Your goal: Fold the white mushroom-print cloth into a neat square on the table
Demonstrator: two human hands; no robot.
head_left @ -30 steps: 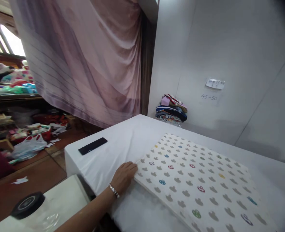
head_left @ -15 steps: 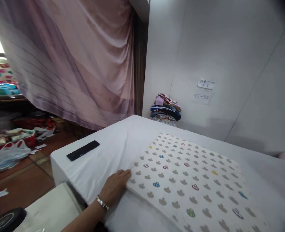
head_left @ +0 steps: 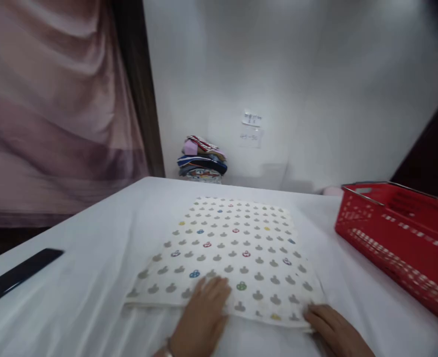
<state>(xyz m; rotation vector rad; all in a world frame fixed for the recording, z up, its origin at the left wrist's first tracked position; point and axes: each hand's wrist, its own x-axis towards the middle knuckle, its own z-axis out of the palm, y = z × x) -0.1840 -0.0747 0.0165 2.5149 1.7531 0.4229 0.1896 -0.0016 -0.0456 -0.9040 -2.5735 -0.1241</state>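
Observation:
A folded white cloth (head_left: 233, 248) printed with grey shapes and a few coloured mushroom-like motifs lies flat in front of me. My left hand (head_left: 204, 315) rests at the middle of its near edge, fingers stretched out over the print and slightly blurred. At the near right corner, my right hand (head_left: 336, 329) has its fingers bent over the cloth's edge; its thumb is hidden. A bracelet shows partly at my left wrist.
The cloth lies on a white-covered table (head_left: 103, 238). A black flat object (head_left: 18, 277) is at the left, and a red plastic basket (head_left: 401, 238) stands at the right. Folded fabrics (head_left: 203, 158) are stacked beyond the far edge, near the wall (head_left: 296, 89). A pink curtain (head_left: 55, 109) hangs at left.
My view has swung right, bringing the red basket in and the floor clutter out. My left hand has moved from the cloth's left corner to its near edge; my right hand has appeared.

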